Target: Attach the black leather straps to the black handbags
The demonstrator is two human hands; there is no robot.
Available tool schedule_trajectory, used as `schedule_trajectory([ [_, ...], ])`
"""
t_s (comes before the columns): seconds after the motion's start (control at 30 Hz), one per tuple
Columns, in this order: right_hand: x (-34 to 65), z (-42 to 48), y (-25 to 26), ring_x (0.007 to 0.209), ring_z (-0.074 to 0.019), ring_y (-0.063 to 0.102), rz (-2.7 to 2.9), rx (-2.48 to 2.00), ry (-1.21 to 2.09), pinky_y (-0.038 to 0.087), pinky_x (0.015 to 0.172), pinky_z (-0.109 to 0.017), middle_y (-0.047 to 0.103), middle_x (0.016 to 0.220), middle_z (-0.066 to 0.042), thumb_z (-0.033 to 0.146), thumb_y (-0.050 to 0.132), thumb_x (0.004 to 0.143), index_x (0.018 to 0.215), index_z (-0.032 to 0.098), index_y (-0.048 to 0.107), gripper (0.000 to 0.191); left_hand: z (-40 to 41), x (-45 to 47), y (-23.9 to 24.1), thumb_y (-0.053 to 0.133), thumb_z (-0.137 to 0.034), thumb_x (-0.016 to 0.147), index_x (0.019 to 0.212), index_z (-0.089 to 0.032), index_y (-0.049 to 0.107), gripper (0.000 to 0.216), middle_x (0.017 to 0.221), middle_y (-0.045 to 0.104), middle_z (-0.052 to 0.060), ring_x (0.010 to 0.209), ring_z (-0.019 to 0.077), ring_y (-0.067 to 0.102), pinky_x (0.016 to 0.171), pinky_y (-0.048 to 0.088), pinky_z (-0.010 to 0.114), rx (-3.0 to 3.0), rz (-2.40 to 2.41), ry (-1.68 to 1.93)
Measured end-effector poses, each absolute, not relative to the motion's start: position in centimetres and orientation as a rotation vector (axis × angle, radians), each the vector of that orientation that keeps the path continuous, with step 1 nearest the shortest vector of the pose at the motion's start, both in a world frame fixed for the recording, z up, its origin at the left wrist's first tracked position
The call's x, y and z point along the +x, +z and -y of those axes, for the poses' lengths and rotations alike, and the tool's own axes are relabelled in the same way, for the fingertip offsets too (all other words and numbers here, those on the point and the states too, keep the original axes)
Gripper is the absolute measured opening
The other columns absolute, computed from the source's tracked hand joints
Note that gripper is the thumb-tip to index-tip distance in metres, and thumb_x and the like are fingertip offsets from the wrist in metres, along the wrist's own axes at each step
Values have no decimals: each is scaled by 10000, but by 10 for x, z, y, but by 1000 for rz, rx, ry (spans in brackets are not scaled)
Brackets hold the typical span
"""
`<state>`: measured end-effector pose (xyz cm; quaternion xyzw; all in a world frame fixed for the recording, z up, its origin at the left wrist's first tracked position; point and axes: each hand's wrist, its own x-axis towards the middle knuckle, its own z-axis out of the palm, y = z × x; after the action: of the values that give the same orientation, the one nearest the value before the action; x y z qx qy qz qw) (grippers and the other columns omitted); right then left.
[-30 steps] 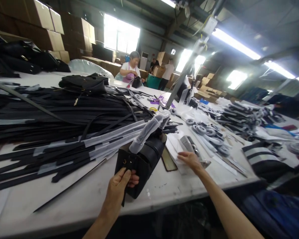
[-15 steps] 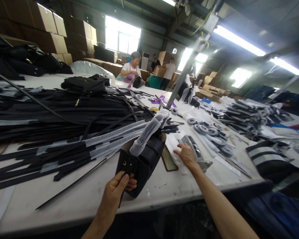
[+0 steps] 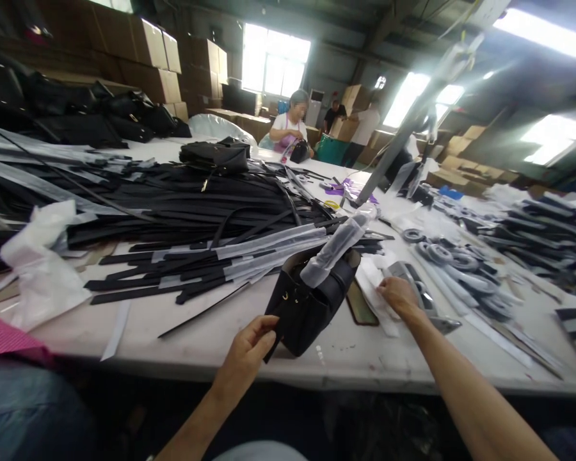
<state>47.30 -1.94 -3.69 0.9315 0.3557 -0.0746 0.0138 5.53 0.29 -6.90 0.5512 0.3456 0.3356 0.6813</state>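
Note:
A black handbag (image 3: 312,307) stands tilted on the table in front of me, its handle wrapped in a translucent sleeve (image 3: 336,250). My left hand (image 3: 252,342) is closed at the bag's near left side, pinching a short black strap (image 3: 272,346) that hangs there. To the right of the bag, my right hand (image 3: 398,296) has its fingers drawn together at a stack of thin white sheets (image 3: 370,278), seemingly gripping the edge. Beside that hand lies a grey tape dispenser (image 3: 413,282). A phone-like flat slab (image 3: 362,307) lies between bag and sheets.
Long black straps (image 3: 211,198) cover the table's left. Crumpled white wrapping (image 3: 43,262) lies at the near left, by a pink-clad person's sleeve (image 3: 9,336). Grey rolls (image 3: 441,253) lie right, a slanted metal post (image 3: 398,144) rises behind. A co-worker (image 3: 288,128) sits across.
My view has turned left, so the table contents sit further right. My left hand has slid its grip to the bag's outer edge. My right fingers have drawn together at the white sheets.

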Motion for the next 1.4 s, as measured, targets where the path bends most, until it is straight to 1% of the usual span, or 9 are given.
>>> schedule_trajectory([
  [0.13, 470, 28, -25, 939, -275, 630, -1107, 3106, -218, 475, 808, -413, 694, 921, -97, 300, 711, 775, 814, 160, 681, 149, 6, 42, -64, 543, -290, 875, 1104, -198, 632, 262, 1109, 672, 81, 1070, 245, 604, 964, 438, 372, 1553, -938, 968],
  [0.23, 463, 41, -15, 808, -288, 644, -1181, 3303, -297, 455, 692, -365, 683, 705, -86, 298, 701, 690, 653, 176, 668, 131, 22, 39, -55, 524, -286, 895, 1006, -214, 661, 191, 976, 681, 51, 948, 209, 622, 881, 454, 315, 1706, -894, 1077],
  [0.37, 439, 63, -10, 605, -192, 599, -1384, 3539, -656, 438, 569, -292, 621, 578, -17, 364, 671, 663, 588, 183, 623, 201, 43, 68, -52, 518, -317, 909, 920, -203, 682, 200, 805, 679, 21, 772, 170, 625, 728, 460, 264, 1625, -618, 669],
  [0.5, 401, 88, -15, 489, -134, 509, -1565, 3662, -1087, 392, 497, -264, 564, 514, 25, 465, 749, 617, 590, 190, 561, 335, 52, 127, -60, 638, -452, 811, 1058, -138, 631, 399, 1017, 686, 109, 949, 239, 636, 785, 479, 311, 1207, -536, 436],
  [0.63, 359, 114, -21, 595, -169, 598, -1653, 3684, -1501, 458, 579, -284, 669, 658, -15, 485, 827, 573, 695, 193, 560, 414, 50, 173, -59, 670, -572, 753, 1225, -153, 550, 643, 1305, 553, 166, 1212, 277, 513, 879, 465, 345, 866, -529, 418],
  [0.87, 311, 144, -35, 597, -139, 613, -1410, 3406, -2491, 460, 583, -244, 694, 705, -2, 340, 890, 599, 927, 195, 635, 439, 50, 200, -55, 715, -535, 708, 889, -145, 644, 436, 848, 640, 43, 765, 154, 582, 708, 453, 256, 802, -502, 562],
  [1.13, 291, 138, -24, 841, -224, 642, -1609, 3116, -2570, 489, 787, -340, 732, 955, -86, 447, 772, 742, 1073, 171, 707, 436, 45, 153, -43, 756, -351, 683, 667, -113, 665, 254, 602, 561, -21, 586, 112, 455, 575, 345, 232, 1124, -522, 518],
  [1.27, 261, 124, -22, 792, -215, 626, -1802, 3080, -2424, 476, 751, -310, 726, 809, -60, 396, 771, 744, 813, 164, 750, 243, 40, 114, -39, 655, -273, 767, 656, -137, 631, 177, 590, 460, -52, 583, 97, 382, 544, 285, 222, 1465, -585, 446],
  [1.4, 225, 111, -30, 660, -171, 580, -1853, 3222, -2224, 453, 635, -267, 680, 676, -28, 411, 784, 711, 671, 160, 718, 262, 36, 80, -49, 682, -375, 748, 659, -163, 528, 276, 592, 403, -65, 565, 90, 349, 523, 277, 210, 1378, -726, 501],
])
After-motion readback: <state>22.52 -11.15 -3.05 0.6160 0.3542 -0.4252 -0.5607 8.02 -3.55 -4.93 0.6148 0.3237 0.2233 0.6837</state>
